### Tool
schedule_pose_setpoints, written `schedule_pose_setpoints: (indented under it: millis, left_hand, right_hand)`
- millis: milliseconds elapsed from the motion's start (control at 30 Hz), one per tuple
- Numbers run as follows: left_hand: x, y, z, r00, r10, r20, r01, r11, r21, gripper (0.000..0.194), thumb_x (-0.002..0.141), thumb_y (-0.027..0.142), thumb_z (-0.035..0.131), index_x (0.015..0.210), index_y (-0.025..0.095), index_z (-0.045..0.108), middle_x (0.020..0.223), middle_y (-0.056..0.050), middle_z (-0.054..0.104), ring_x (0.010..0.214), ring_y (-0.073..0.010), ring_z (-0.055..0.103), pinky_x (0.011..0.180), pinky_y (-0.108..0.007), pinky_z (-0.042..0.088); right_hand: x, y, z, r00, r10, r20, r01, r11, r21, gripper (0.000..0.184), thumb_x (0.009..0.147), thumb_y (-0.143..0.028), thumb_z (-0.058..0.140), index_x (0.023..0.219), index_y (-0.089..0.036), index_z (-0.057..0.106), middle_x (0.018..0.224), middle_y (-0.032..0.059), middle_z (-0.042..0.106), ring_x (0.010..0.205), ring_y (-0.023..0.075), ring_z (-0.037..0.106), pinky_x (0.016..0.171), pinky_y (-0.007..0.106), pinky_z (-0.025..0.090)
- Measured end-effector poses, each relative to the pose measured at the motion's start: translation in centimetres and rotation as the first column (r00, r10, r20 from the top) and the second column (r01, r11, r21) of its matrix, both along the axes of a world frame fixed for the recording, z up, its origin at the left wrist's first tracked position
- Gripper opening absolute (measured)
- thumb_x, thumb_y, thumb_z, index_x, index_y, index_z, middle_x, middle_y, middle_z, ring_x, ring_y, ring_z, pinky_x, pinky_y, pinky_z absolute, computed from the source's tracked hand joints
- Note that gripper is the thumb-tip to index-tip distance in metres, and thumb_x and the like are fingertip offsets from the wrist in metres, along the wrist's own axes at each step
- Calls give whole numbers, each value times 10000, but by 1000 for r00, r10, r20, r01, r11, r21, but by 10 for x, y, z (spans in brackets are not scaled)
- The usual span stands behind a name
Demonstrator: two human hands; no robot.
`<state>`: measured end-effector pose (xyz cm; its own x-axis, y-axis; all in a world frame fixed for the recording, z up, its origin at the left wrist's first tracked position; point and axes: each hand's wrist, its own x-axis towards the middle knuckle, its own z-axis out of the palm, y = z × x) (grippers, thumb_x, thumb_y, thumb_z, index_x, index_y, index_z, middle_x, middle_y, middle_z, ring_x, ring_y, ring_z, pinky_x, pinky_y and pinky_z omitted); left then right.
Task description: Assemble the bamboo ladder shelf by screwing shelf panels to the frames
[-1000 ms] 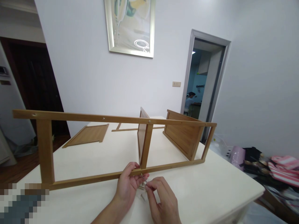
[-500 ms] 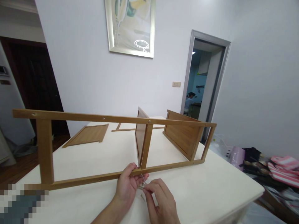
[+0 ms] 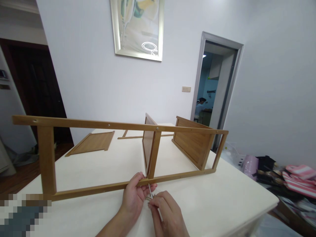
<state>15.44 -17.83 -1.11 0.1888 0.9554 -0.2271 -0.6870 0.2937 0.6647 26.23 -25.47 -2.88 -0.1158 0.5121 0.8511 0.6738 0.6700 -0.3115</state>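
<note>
A wooden shelf frame (image 3: 103, 189) stands on its long side, with a middle shelf panel (image 3: 148, 144) and an end panel (image 3: 191, 143) between its rails. My left hand (image 3: 134, 197) is closed around the lower rail where the middle shelf meets it, thumb on top and fingers beneath. Pinched in my right hand (image 3: 168, 210) is a thin metal hex key (image 3: 150, 190), its tip against the underside of that rail at the joint. Small screws (image 3: 147, 198) lie just behind my right fingertips, partly hidden.
The frame rests on a white table (image 3: 222, 197). A loose wooden panel (image 3: 93, 143) and another slim frame (image 3: 130, 137) lie toward the back. Clothes (image 3: 300, 181) and bags are piled to the right. Beyond the doorway (image 3: 209, 89) sits a person.
My right hand has shifted slightly left and turned the hex key, which now stands more upright at the rail. My left hand keeps its hold; the frame stays in place.
</note>
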Motion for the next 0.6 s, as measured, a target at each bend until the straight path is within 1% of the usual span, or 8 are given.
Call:
schedule_pose_setpoints:
  millis: [167, 333, 467, 533, 600]
  left_hand:
    - [1, 1, -2, 1000, 5, 11, -5, 1000, -8, 117, 849, 151, 573, 745, 163, 520, 624, -12, 633, 604, -209, 705, 589, -325, 597]
    - [0, 0, -2, 1000, -10, -5, 10, 1000, 16, 115, 846, 180, 582, 745, 163, 530, 625, -22, 643, 586, -206, 697, 586, -326, 593]
    - [0, 1, -2, 1000, -9, 9, 9, 1000, 0, 109, 837, 190, 591, 747, 164, 535, 630, -21, 642, 606, -212, 705, 581, -319, 591]
    - [0, 1, -1, 1000, -13, 24, 13, 1000, -5, 115, 832, 199, 600, 743, 165, 535, 627, -17, 636, 606, -208, 704, 582, -313, 589]
    - [0, 0, -1, 999, -19, 31, 19, 1000, -6, 125, 825, 211, 614, 738, 166, 536, 625, -16, 634, 604, -203, 703, 586, -308, 589]
  right_hand:
    - [0, 0, -2, 1000, -5, 27, 5, 1000, -1, 175, 876, -26, 486, 885, -188, 551, 771, 52, 571, 732, 173, 572, 620, 271, 511]
    - [0, -1, 1, 1000, 5, -21, -5, 1000, -9, 176, 870, -15, 510, 914, -181, 550, 819, 66, 574, 775, 169, 583, 665, 269, 527]
    - [1, -1, 2, 1000, 19, -23, -19, 1000, 6, 184, 866, -8, 500, 875, -187, 542, 796, 57, 577, 772, 166, 586, 665, 262, 526]
    - [2, -1, 3, 1000, 14, -7, -14, 1000, 2, 192, 873, -16, 487, 912, -186, 568, 799, 58, 591, 767, 166, 593, 659, 260, 527]
    - [2, -1, 4, 1000, -9, 23, 9, 1000, 12, 253, 881, -25, 471, 1026, -185, 603, 800, 57, 601, 740, 160, 597, 634, 251, 523]
